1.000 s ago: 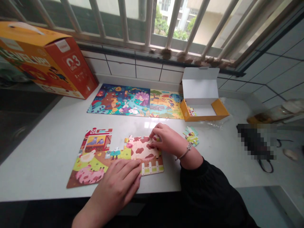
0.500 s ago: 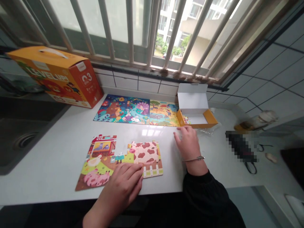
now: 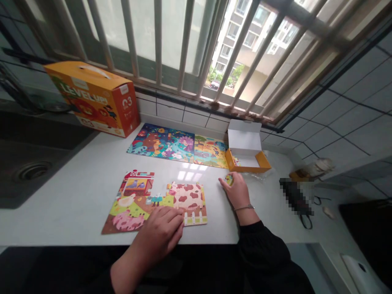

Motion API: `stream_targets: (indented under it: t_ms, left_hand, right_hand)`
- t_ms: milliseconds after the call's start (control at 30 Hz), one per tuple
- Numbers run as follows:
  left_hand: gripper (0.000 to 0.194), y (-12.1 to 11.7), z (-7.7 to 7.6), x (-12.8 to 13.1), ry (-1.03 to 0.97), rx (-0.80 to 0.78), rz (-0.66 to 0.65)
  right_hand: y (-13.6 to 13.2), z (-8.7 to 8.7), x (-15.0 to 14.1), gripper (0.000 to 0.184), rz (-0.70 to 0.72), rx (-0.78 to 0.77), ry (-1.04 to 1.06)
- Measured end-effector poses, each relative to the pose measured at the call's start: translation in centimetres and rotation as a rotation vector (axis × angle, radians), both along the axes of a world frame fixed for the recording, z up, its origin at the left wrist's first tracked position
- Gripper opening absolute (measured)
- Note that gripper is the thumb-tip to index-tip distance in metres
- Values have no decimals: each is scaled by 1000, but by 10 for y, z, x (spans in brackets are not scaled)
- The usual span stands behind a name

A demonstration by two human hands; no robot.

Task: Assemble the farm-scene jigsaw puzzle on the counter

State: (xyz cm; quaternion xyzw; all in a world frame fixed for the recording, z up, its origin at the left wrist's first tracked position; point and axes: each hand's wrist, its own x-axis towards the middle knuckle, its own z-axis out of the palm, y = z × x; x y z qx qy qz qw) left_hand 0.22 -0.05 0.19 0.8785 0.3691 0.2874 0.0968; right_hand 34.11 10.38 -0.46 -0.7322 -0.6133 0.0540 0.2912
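A partly assembled farm jigsaw puzzle (image 3: 187, 196) lies on the white counter, showing a cow, a pig, a hen and part of a barn. A gap shows at its upper middle, between the barn and the cow. My left hand (image 3: 163, 228) rests flat on the puzzle's lower middle, fingers stretched out, covering part of it. To the right, my right hand (image 3: 238, 191) pinches a small puzzle piece (image 3: 229, 179) with green and yellow on it, mostly hidden by the fingers. The open yellow box (image 3: 251, 168) stands just beyond that hand, with colourful pieces at its left inside.
Two finished puzzles, a dark blue one (image 3: 165, 143) and a yellow one (image 3: 210, 151), lie along the back wall. An orange carton (image 3: 101, 102) stands at the back left beside the dark sink (image 3: 18, 171). A jar (image 3: 312, 169) and a blurred black object (image 3: 295, 196) are at right.
My right hand now shows a puzzle piece between its fingers and sits a little lower, away from the box. My left hand stays on the puzzle. The camera view has shifted.
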Motion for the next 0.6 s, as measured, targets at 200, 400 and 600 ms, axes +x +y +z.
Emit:
stream_targets:
  t_ms: [200, 400, 600]
  left_hand:
    - [27, 23, 37, 8, 207, -138, -51]
    - [27, 128, 64, 10, 62, -235, 180]
    - [26, 178, 25, 16, -245, -575, 33]
  right_hand:
    - [38, 12, -72, 52, 169, 76, 300]
    - [75, 13, -131, 50, 360, 68, 466]
    - [78, 9, -120, 48, 332, 14, 521]
